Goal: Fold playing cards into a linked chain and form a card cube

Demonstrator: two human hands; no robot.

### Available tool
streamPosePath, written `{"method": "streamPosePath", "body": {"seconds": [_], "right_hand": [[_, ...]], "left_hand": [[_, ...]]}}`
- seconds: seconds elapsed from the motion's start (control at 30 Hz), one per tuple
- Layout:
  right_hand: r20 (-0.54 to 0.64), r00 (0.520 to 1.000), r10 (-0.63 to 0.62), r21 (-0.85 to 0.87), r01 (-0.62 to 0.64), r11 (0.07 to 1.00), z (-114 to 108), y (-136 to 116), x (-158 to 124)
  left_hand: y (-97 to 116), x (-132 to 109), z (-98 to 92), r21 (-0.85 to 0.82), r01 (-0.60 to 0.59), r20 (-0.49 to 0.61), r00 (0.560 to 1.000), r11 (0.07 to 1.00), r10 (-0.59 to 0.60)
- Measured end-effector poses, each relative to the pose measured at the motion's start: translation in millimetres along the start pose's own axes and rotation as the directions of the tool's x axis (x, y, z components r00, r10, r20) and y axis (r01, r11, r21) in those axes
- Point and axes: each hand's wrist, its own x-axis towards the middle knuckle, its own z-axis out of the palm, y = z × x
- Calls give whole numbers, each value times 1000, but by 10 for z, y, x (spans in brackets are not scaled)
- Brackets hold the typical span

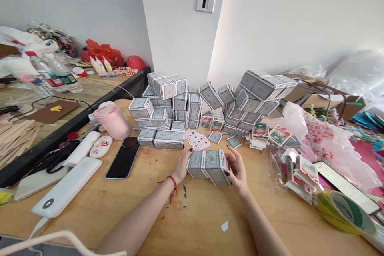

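Two blocks of grey-backed playing cards [207, 165] sit side by side between my hands, just above or on the wooden table. My left hand [182, 165] grips their left end, a red string bracelet on its wrist. At the right end, my right hand [237, 172] is closed with its fingers and thumb against the cards. Beyond them lie loose face-up cards [198, 140] with red pips and a few face-down cards [234, 141]. Stacked card blocks form a pile at the left [162, 138] and another at the right [246, 108].
To the left are a black phone [123, 158], a white power bank [67, 187], a computer mouse [101, 146] and a pink cup [112, 120]. Opened card boxes [303, 174], yellow tape [345, 212], another phone [345, 186] and a plastic bag [324, 140] crowd the right side.
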Motion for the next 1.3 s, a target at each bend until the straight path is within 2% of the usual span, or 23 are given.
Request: {"method": "streamPosePath", "body": {"seconds": [0.13, 0.3, 0.47, 0.57, 0.63, 0.73, 0.83, 0.93, 1.0, 1.3], "right_hand": [[-1, 999, 33, -74, -33, 997, -5, -85, -42], [-98, 967, 234, -67, -241, 968, -30, -117, 20], [-133, 928, 348, -5, -352, 936, -92, 51, 43], [-163, 906, 391, 14, -394, 919, -143, 160, 14], [-229, 883, 410, 3, -420, 907, -174, 208, -3], [-310, 872, 378, 11, -394, 919, -194, 224, -13], [-296, 879, 373, 39, -379, 924, -184, 174, -15], [-244, 869, 430, 81, -424, 902, -169, 110, -26], [-217, 867, 448, 105, -436, 894, -165, 89, -38], [-243, 899, 364, 24, -370, 929, -198, 93, -33]], "left_hand": [[38, -32, -2, 143, -54, 47, 998, 988, 48], [141, -98, 39, 56, -26, 119, 993, 998, 19], [159, -125, 97, 115, -82, 103, 992, 990, 70], [149, -131, 139, 72, -74, 84, 994, 995, 68], [154, -151, 156, 32, -62, 87, 994, 998, 59], [195, -199, 162, -18, -20, 173, 985, 1000, 23], [258, -230, 161, -3, -44, 269, 962, 999, 43], [298, -223, 168, 51, -129, 266, 957, 990, 112], [301, -210, 175, 69, -137, 260, 959, 988, 115], [271, -233, 192, 165, -153, 257, 961, 974, 108]]}}
